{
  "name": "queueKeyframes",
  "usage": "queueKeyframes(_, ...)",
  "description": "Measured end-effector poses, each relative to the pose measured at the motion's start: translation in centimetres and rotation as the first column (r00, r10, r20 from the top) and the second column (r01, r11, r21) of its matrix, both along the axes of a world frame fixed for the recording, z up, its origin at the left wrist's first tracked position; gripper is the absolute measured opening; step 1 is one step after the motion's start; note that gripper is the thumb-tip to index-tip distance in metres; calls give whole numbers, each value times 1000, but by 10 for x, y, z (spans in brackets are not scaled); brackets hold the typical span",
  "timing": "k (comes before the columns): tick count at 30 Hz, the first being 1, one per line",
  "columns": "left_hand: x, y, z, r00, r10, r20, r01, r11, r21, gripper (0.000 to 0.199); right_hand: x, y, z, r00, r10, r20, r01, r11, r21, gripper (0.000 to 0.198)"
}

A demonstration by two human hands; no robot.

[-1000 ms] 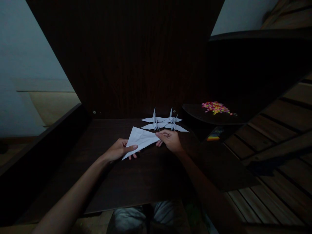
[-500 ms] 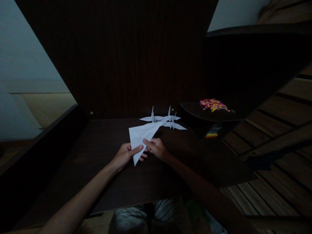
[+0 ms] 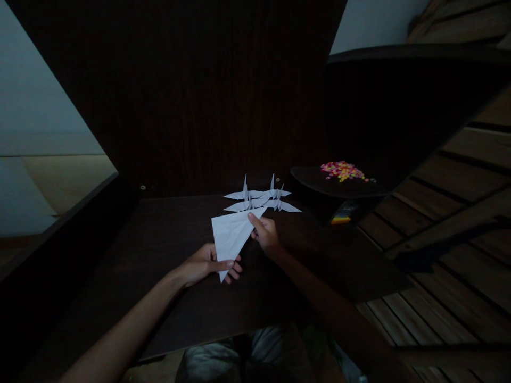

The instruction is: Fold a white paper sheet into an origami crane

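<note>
A white sheet of paper folded into a triangle [image 3: 232, 232] is held above the dark desk by both hands. My left hand [image 3: 207, 264] grips its lower corner, thumb on top and fingers underneath. At the upper right corner, my right hand [image 3: 265, 234] pinches the edge between thumb and fingers. Just beyond the paper stand several folded white paper cranes [image 3: 247, 202] with pointed necks and wings, close together at the back of the desk. The underside of the folded paper is hidden.
A dark upright panel [image 3: 179, 106] rises behind the desk [image 3: 159, 229]. To the right, a heap of small colourful pieces [image 3: 343, 171] lies on a rounded shelf [image 3: 311, 182]. A low side board [image 3: 80, 229] borders the left, and wooden slats [image 3: 399, 319] show at right.
My right hand has slid up along the paper's edge to its upper right corner. My left hand has moved slightly down with the lower corner. The view has shifted a little.
</note>
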State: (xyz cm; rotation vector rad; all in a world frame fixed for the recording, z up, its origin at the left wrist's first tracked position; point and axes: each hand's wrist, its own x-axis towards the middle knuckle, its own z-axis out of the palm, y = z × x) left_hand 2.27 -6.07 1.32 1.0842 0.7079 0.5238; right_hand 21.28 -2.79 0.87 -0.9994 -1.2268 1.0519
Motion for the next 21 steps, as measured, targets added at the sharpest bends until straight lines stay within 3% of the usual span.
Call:
queueKeyframes(10, -4, 3, 1, 997, -76, 9, 76, 996, -36, 35, 15, 3, 9, 991, -107, -76, 108, 994, 12, 48)
queueKeyframes(21, -7, 4, 2, 995, -91, -35, 92, 995, 31, 45, 15, 4, 10, 987, -129, -97, 131, 991, 10, 51)
